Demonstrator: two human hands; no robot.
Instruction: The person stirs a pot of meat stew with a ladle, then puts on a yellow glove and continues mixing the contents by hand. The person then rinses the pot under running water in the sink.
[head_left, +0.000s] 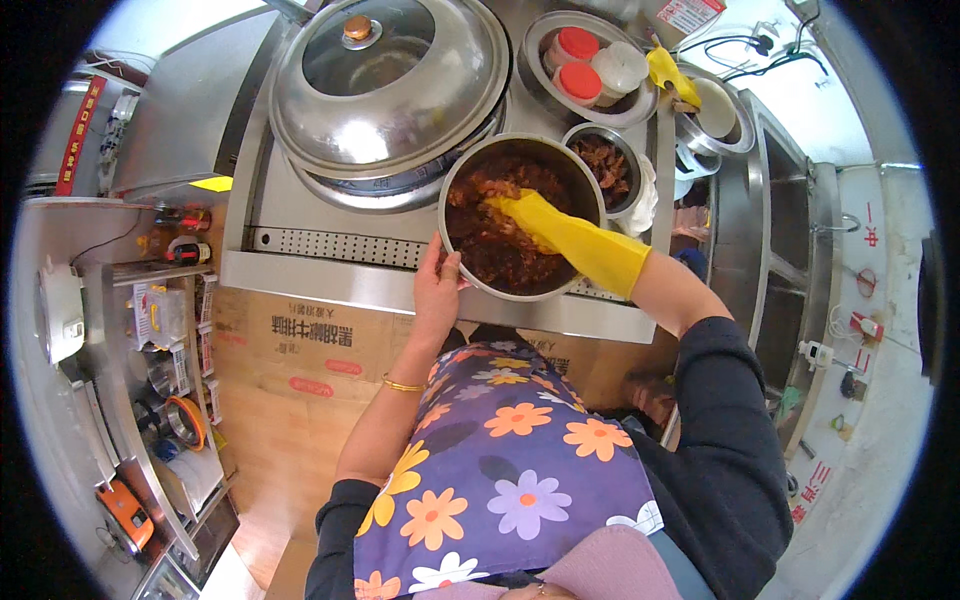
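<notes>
A deep round metal pot (466, 264) stands at the counter's front edge, holding dark reddish-brown, saucy food (517, 259). My left hand (439, 281) grips the pot's rim and outer wall at the near left. In a yellow rubber glove, my right hand (517, 214) reaches into the pot; its fingers are partly sunk in the food, so whether they close on any of it is hidden. Right behind the pot, a smaller metal pot (636, 176) contains brown chunks that look like meat (600, 165). A crumpled white cloth or plastic bag (643, 206) lies beside it.
A large wok with a domed metal lid (450, 97) occupies the counter's back left. A metal basin (529, 75) with red-lidded jars (577, 43) stands at the back right. Another yellow glove (671, 75) hangs near it. Sinks (787, 210) line the right; shelves (157, 450) stand left.
</notes>
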